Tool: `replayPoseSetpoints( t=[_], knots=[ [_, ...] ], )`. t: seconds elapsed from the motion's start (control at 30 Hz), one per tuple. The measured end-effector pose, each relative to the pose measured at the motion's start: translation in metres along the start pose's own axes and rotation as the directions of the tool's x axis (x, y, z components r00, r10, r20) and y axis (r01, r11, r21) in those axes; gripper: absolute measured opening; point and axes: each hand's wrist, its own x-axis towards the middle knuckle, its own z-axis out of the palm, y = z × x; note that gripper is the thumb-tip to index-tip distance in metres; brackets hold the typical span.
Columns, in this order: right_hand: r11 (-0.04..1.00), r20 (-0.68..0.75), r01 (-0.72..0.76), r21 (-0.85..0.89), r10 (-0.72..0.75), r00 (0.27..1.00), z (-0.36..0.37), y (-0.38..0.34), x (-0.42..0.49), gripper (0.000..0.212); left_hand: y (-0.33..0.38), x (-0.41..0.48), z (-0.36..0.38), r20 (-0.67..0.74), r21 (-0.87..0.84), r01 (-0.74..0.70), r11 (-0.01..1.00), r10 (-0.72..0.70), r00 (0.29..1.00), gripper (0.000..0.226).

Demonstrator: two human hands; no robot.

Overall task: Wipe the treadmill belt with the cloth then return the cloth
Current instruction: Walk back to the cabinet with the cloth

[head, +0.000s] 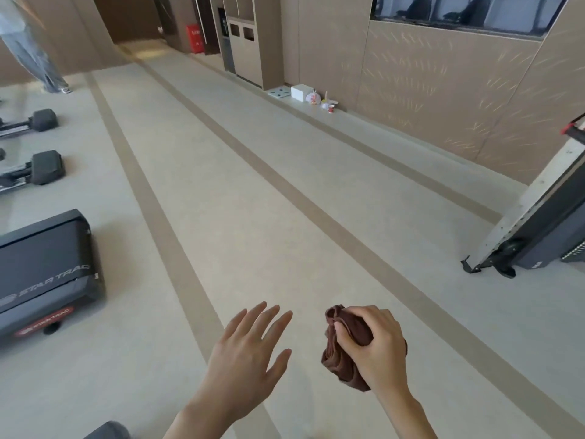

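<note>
White box [300, 91], red cup [331, 109] beside wall [427, 90]; red cabinet [195, 38] beyond; person [31, 55] far left.

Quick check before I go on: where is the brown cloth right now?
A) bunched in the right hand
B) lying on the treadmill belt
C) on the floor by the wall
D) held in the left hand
A: the right hand grips the bunched brown cloth, while the left hand is open and holds nothing.

The treadmill [47, 248] at left bears "STAR TRAC" in grey letters across its dark rear cover. A red label [44, 324] below repeats "STAR TRAC" in white. Markings on the far red cabinet [194, 38] are too small to read.
</note>
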Motion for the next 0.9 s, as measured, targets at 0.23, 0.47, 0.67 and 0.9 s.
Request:
replayPoseSetpoints(
  t=[0.23, 0.47, 0.67, 0.9],
  knots=[
    [0.997, -0.038, -0.065, -0.046, 0.063, 0.997, 0.012, 0.052, 0.057, 0.021, -0.027, 0.09, 0.008, 0.051, -0.005, -0.003, 1.0, 0.003, 0.999, 0.053],
    [0.984, -0.064, -0.112, -0.136, 0.104, 0.993, 0.039, 0.085, 0.113, 0.023, -0.055, 0.183, 0.059, 0.119, -0.058, -0.064, 0.996, 0.071, 0.99, 0.059],
    [0.986, -0.045, -0.059, -0.153, 0.052, 0.998, 0.083, 0.088, 0.232, 0.018, -0.106, 0.28, 0.069, 0.031, -0.119, -0.002, 0.993, 0.006, 1.0, 0.061],
    [0.974, -0.036, 0.1, -0.202, -0.109, 0.993, 0.13, 0.078, 0.359, 0.019, -0.169, 0.388, 0.07, -0.043, -0.044, 0.056, 0.997, -0.058, 0.997, 0.054]
  ],
)
